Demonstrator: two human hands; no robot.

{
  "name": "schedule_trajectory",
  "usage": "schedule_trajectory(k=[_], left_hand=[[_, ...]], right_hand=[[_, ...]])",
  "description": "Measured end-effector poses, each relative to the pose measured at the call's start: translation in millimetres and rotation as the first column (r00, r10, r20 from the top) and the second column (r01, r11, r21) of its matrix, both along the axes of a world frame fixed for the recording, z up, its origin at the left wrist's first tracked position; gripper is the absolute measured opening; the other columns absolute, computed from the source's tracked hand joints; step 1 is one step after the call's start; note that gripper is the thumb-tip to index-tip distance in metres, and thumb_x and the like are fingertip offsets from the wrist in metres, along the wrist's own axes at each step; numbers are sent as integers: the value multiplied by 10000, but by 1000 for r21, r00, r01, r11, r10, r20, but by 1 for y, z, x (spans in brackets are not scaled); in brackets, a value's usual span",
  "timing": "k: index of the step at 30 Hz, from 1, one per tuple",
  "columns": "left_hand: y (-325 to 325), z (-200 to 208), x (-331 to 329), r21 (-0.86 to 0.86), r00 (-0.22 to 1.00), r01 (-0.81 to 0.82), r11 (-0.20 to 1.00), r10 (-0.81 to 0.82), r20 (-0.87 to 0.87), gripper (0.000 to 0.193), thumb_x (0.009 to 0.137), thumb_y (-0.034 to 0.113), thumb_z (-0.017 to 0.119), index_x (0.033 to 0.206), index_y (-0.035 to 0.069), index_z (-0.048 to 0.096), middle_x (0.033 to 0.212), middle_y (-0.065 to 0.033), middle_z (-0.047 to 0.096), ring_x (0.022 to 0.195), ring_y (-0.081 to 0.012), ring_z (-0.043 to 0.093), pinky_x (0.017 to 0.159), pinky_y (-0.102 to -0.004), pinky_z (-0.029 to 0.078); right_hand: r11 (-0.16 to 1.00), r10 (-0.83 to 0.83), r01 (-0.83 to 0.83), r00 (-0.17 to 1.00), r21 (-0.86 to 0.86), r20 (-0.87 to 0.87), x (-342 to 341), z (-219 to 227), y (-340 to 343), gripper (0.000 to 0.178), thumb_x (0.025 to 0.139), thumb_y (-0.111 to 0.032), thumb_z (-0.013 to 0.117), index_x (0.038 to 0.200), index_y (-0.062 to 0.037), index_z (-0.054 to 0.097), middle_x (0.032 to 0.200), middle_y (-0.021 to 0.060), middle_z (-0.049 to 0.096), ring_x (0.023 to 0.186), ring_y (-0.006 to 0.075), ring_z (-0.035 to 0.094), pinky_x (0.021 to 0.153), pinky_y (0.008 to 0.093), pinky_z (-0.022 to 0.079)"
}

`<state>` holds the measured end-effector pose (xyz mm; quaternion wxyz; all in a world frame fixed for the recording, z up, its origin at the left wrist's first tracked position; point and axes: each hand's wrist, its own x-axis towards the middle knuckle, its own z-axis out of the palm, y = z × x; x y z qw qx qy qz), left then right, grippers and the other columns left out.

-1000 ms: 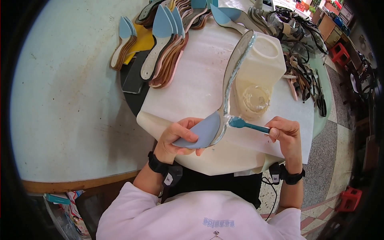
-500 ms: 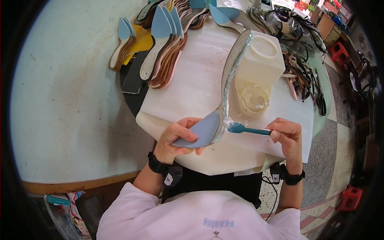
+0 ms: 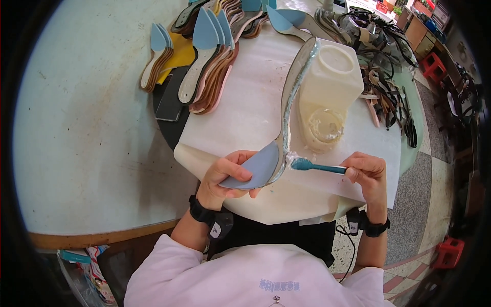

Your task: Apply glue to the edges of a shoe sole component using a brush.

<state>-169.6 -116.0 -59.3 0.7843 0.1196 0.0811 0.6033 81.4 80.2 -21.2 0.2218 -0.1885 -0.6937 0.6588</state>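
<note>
My left hand (image 3: 225, 173) is closed round the blue heel end of a shoe insole (image 3: 292, 84), thumb on top. The insole stands on its side, its long curved sole part reaching away from me, and whitish paste coats the right-hand edge. A teal brush (image 3: 321, 167) is pinched by its handle in my right hand (image 3: 366, 171). White paste covers its bristles, which lie against or very close to the insole's edge near the heel. Just beyond, a cut-open translucent plastic jug (image 3: 332, 77) has pale glue (image 3: 326, 125) smeared round its near recess.
Stacks of insoles with blue heels (image 3: 207, 56) stand at the far left on the table (image 3: 87, 128). Tangled dark straps (image 3: 386, 46) are heaped at the far right. White paper (image 3: 240, 102) covers the work area, and red stools (image 3: 447, 253) stand on the floor.
The far end of the insole has shifted slightly left. The brush has hardly moved along the edge, and both hands keep their grips.
</note>
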Motion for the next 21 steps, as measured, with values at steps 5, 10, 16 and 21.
schedule_trajectory(k=[5,10,16,21], left_hand=[[-1,2,0,-10,1000,0,1000,0,-3,439,748,-40,562,1140,-166,407,774,-332,596,364,-201,530,309,-214,384],[-2,2,-1,-26,1000,-5,1000,5,-12,430,748,-40,562,1132,-162,412,778,-330,593,363,-199,528,308,-214,387],[1,0,0,-13,999,5,1000,-5,-33,420,748,-33,567,1119,-165,418,775,-324,593,363,-196,526,303,-212,381],[2,3,0,-29,998,-17,999,15,-64,418,746,-23,575,1110,-163,426,771,-316,598,358,-192,520,300,-214,381]], right_hand=[[992,81,-78,996,98,-24,5,-5,4,106,768,-4,675,859,49,688,744,72,620,653,111,541,588,219,410],[999,-10,9,1000,50,14,-1,4,-3,99,765,-19,684,845,39,691,736,73,627,654,111,549,593,222,412],[997,28,-24,998,73,-48,7,-5,2,98,759,-28,692,836,33,693,734,72,632,654,114,554,598,221,415],[996,22,-21,1000,90,-14,3,0,0,93,760,-23,688,832,36,691,717,68,628,652,114,557,595,222,412]])
